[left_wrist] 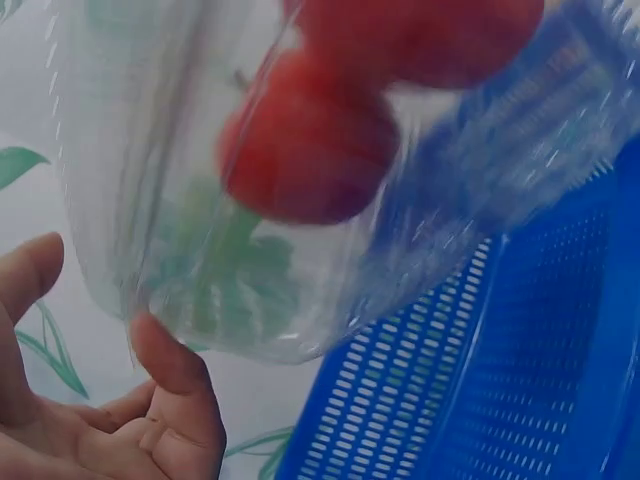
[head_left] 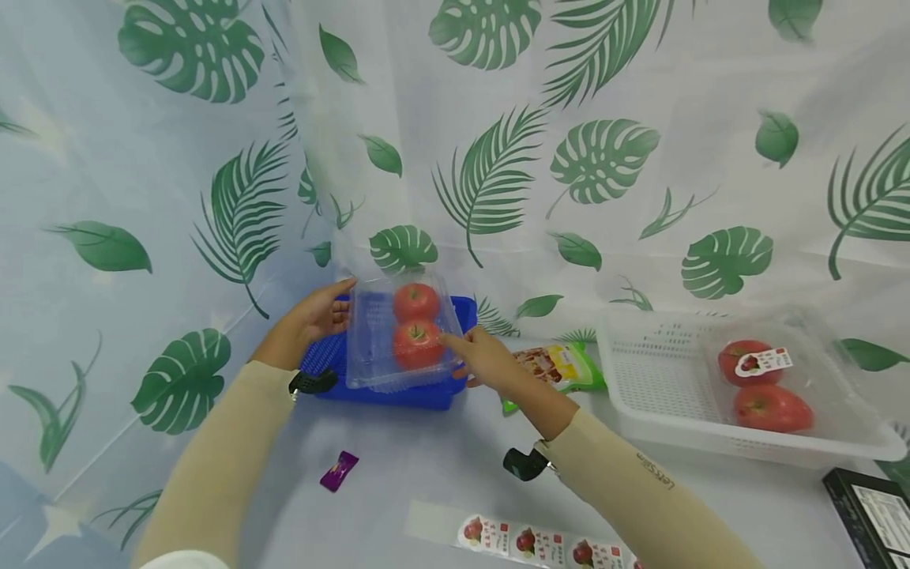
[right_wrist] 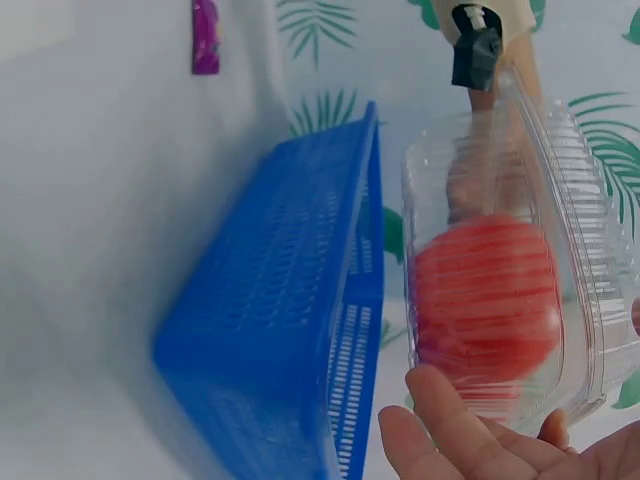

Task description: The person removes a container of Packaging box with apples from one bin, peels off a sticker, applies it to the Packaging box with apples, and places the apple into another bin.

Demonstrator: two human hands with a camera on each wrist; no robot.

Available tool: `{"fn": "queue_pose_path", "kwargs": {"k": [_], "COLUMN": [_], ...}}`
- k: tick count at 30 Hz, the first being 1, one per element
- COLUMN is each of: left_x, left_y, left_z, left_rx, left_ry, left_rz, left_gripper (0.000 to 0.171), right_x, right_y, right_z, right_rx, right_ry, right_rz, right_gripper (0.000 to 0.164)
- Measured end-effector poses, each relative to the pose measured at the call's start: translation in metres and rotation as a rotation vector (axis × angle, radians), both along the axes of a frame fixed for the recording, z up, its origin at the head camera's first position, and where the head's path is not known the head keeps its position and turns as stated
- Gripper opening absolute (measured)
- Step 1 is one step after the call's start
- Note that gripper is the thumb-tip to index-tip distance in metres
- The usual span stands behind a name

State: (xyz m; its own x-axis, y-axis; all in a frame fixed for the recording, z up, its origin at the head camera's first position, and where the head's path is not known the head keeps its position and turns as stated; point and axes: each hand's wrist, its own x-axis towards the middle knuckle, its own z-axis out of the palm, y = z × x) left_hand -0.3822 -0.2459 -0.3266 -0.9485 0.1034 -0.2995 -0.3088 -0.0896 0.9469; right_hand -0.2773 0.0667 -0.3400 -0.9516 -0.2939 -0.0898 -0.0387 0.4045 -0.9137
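Observation:
A clear plastic fruit box (head_left: pixel 370 348) with two red apples (head_left: pixel 417 344) inside is held up, tilted, over a blue basket (head_left: pixel 419 397). My right hand (head_left: pixel 486 359) grips its right edge, thumb on top; in the right wrist view the fingers (right_wrist: pixel 460 425) reach under its side. At the box's left edge is my left hand (head_left: pixel 320 316), fingers loosely bent. The left wrist view shows one fingertip (left_wrist: pixel 160 345) right at the box's corner, with the thumb (left_wrist: pixel 35 275) standing apart from the plastic.
To the right, a white basket (head_left: pixel 633 371) holds another clear box with two apples (head_left: pixel 771 407) and a label. A green snack bag (head_left: pixel 569 367) lies between the baskets. In front are a purple-wrapped candy (head_left: pixel 339 472), a strip of apple labels (head_left: pixel 526 541) and a black box (head_left: pixel 867 514).

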Motion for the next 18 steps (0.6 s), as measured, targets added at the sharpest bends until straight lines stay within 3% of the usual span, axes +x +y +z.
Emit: {"fn": "queue_pose_path", "kwargs": {"k": [7, 10, 14, 18], "left_x": [0.01, 0.017, 0.028, 0.038], "left_y": [0.003, 0.006, 0.011, 0.014], "left_z": [0.002, 0.003, 0.004, 0.003], "left_rx": [-0.091, -0.117, -0.129, -0.134], "left_ry": [0.01, 0.012, 0.026, 0.046], "left_rz": [-0.09, -0.149, -0.189, -0.218], "left_gripper": [0.07, 0.063, 0.045, 0.04], "right_x": [0.014, 0.021, 0.028, 0.031], "right_y": [0.02, 0.029, 0.04, 0.05], "right_z": [-0.001, 0.0, 0.001, -0.002], "right_rx": [0.006, 0.005, 0.019, 0.016], "right_ry": [-0.017, -0.02, -0.022, -0.029], "right_rz": [0.036, 0.047, 0.06, 0.061], "right_gripper": [0.054, 0.053, 0.049, 0.045]}}
